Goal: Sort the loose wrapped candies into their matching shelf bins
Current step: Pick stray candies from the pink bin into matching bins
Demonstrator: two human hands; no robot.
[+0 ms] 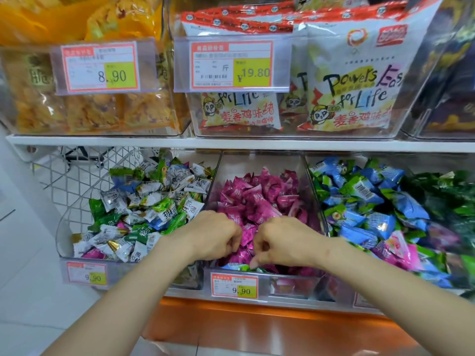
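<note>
Three clear bins of wrapped candies stand on the lower shelf. The middle bin (290, 287) holds magenta candies (259, 199), with a green and blue candy (237, 267) lying at its front. Both hands are inside this bin at the front. My left hand (214, 233) has its fingers curled down among the magenta candies; what it holds is hidden. My right hand (280, 240) also curls its fingers, the thumb tip touching the green wrapper. The left bin (64, 242) holds mixed white, green and a few pink candies (149, 199). The right bin holds blue, green and pink candies (365, 201).
The upper shelf (180, 143) carries clear bins with yellow snack packs (90, 111) and white snack bags (352, 80), with price tags in front. A white wire grid (66, 176) stands behind the left bin. An orange ledge (257, 322) runs below the bins.
</note>
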